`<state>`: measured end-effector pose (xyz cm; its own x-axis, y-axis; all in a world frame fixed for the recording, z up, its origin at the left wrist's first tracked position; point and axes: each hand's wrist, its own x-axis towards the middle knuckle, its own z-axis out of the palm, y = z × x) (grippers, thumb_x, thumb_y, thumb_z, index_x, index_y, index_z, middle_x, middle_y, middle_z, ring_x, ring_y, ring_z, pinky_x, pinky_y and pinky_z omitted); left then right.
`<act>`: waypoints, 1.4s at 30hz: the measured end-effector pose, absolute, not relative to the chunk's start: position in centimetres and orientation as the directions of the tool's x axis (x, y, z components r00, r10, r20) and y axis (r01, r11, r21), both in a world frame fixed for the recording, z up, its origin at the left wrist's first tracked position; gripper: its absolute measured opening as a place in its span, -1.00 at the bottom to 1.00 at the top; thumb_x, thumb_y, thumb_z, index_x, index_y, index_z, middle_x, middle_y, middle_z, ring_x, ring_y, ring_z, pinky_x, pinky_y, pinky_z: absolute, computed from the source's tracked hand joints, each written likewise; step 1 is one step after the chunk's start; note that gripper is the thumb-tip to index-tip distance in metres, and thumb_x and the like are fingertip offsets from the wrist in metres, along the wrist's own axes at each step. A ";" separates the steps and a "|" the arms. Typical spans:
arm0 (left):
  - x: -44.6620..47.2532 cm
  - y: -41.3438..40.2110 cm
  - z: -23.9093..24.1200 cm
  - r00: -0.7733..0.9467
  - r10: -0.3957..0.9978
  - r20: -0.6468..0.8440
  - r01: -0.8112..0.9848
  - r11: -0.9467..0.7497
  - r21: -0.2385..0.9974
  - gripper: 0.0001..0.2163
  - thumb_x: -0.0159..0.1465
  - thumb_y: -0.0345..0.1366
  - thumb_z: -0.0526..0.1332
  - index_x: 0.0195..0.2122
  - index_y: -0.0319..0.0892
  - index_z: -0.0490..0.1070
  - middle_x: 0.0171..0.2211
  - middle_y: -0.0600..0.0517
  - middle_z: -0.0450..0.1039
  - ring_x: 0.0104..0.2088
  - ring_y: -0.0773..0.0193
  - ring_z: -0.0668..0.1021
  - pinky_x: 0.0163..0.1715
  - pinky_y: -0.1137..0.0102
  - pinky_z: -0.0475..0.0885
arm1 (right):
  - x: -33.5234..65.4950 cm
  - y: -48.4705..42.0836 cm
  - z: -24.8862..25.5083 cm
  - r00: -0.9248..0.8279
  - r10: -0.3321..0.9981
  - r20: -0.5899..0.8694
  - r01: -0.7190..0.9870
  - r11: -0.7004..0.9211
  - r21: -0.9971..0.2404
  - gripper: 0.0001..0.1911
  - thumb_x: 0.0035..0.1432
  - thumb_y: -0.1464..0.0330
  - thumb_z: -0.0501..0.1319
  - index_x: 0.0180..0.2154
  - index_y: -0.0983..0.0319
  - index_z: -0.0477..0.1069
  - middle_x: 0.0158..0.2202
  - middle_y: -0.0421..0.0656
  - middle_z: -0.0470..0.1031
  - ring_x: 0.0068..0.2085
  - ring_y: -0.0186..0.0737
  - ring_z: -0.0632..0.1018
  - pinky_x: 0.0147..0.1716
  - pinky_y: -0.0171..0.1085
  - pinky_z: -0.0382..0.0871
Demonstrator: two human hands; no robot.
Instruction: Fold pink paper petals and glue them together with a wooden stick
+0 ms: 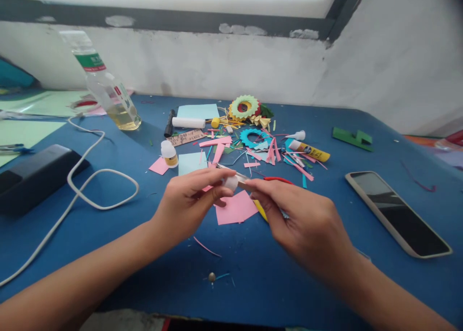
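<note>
Between the thumb and fingers of my left hand point(191, 196) is a small white cylindrical piece point(230, 183). My right hand point(304, 210) pinches a narrow flat strip point(243, 180), tan with a pale upper edge, whose far end meets the white piece; its exact kind is unclear. Below both hands lies pink paper point(237, 210). A red curved handle point(278, 179) and a yellow part point(261, 209) show from under my right hand, the rest hidden. Just beyond are pink paper strips point(219, 152) and a light blue paper square point(192, 163).
A small glue bottle point(169, 155), a yellow glue tube point(311, 151) and toothed paper rings point(245, 107) lie farther back. At left stand a glass bottle point(121, 104) and a black device point(39, 176) beside a white cable point(97, 205). A phone point(398, 215) lies right.
</note>
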<state>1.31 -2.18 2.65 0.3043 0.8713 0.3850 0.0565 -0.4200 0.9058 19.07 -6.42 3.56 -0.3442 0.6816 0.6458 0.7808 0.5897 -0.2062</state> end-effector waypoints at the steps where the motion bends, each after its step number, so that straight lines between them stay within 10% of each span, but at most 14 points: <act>1: 1.4 -2.2 2.6 0.292 0.887 0.358 0.065 -0.392 0.918 -0.84 0.15 -0.44 0.22 -0.26 -0.20 0.54 -0.43 0.06 0.52 -0.52 0.45 0.54 -0.52 0.66 0.52 | 19.0 -6.4 3.4 -0.355 0.659 0.663 0.798 0.583 -0.153 -0.74 0.12 0.60 0.13 -0.14 0.33 0.43 -0.27 -0.14 0.58 -0.30 -0.30 0.57 -0.29 -0.36 0.44; 9: 2.0 -2.4 2.4 0.428 0.903 -0.039 -0.172 0.124 0.977 -0.85 0.18 -0.26 0.23 -0.29 -0.21 0.51 -0.58 0.12 0.47 -0.59 0.42 0.54 -0.57 0.60 0.52 | 19.2 -6.7 3.6 -0.512 0.507 0.694 0.815 0.542 0.205 -0.77 0.15 0.59 0.10 -0.17 0.43 0.46 -0.30 -0.05 0.59 -0.36 -0.19 0.58 -0.37 -0.25 0.43; 23: 1.4 -2.2 3.3 0.575 0.795 -0.191 -0.228 0.381 0.896 -0.79 0.14 -0.18 0.28 -0.41 -0.26 0.48 -0.56 0.07 0.44 -0.56 0.46 0.50 -0.59 0.66 0.45 | 19.5 -7.1 4.2 -0.536 0.487 0.689 0.796 0.563 0.222 -0.75 0.14 0.57 0.11 -0.16 0.35 0.48 -0.23 -0.12 0.58 -0.32 -0.14 0.59 -0.45 -0.23 0.41; 42: 1.2 -2.1 3.4 0.620 0.771 -0.144 0.181 0.037 0.983 -0.54 0.31 -0.01 -0.11 -0.64 -0.18 0.17 -0.71 0.15 0.05 -0.67 0.42 0.24 -0.67 0.54 0.33 | 19.2 -7.1 4.6 -0.549 0.497 0.672 0.740 0.662 0.115 -0.73 0.20 0.53 0.06 -0.42 0.23 0.49 -0.22 -0.16 0.58 -0.37 -0.24 0.56 -0.44 -0.26 0.38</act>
